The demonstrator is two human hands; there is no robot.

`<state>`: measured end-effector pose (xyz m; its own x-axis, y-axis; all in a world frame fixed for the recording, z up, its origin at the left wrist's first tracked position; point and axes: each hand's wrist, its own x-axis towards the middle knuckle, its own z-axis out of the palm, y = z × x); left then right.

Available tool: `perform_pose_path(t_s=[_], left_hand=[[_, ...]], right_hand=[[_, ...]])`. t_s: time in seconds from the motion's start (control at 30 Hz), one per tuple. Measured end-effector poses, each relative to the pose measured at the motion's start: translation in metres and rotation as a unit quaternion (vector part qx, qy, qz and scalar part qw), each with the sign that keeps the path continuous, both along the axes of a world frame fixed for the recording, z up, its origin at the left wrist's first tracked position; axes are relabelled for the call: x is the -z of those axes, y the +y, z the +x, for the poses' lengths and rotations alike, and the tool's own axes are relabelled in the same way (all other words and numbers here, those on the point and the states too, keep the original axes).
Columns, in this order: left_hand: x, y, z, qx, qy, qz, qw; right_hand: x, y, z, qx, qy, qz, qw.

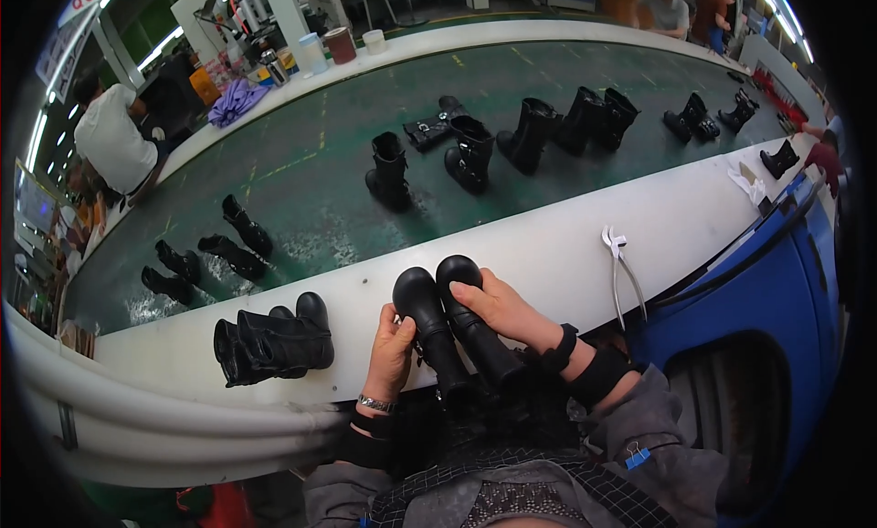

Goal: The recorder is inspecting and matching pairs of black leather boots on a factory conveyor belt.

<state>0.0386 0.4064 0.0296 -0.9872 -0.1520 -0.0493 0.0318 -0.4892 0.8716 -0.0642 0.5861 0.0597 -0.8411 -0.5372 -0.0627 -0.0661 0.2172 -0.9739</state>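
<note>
Two black boots lie side by side before me, toes pointing away and shafts toward my body. My left hand (391,353) is closed round the side of the left boot (422,300), thumb on its upper. The right boot (477,338) is gripped by my right hand (498,304), whose thumb presses over the toe and instep. Small buckles show dimly on the left boot's outer side. To the left on the white ledge (388,254), another pair of black boots (283,341) lies on its side. Metal pliers (618,254) rest on the ledge to the right.
Beyond the ledge, a green conveyor belt (320,181) carries several black boots (530,133), some upright, some lying. A blue machine (676,373) stands at my right, white pipes (164,418) run at my left. Across the belt sits a person in a white shirt (117,140).
</note>
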Motion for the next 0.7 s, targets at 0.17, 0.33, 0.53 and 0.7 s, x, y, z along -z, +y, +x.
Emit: perform_pose_path(t_s=[0.17,0.33,0.53,0.7], left_hand=[[-0.006,0.002,0.016,0.069,-0.008,0.237,0.969],[-0.006,0.017,0.015,0.047,-0.016,0.456,0.889],[-0.017,0.027,0.01,-0.026,-0.001,0.446,0.895],[-0.022,0.034,0.011,-0.125,-0.03,0.344,0.93]], right_hand=[[0.001,0.01,0.001,-0.068,-0.261,-0.152,0.951],[-0.003,0.029,0.013,-0.086,-0.432,-0.321,0.838],[0.0,0.033,0.023,0.018,-0.425,-0.44,0.791],[-0.001,0.038,0.032,0.129,-0.352,-0.461,0.804]])
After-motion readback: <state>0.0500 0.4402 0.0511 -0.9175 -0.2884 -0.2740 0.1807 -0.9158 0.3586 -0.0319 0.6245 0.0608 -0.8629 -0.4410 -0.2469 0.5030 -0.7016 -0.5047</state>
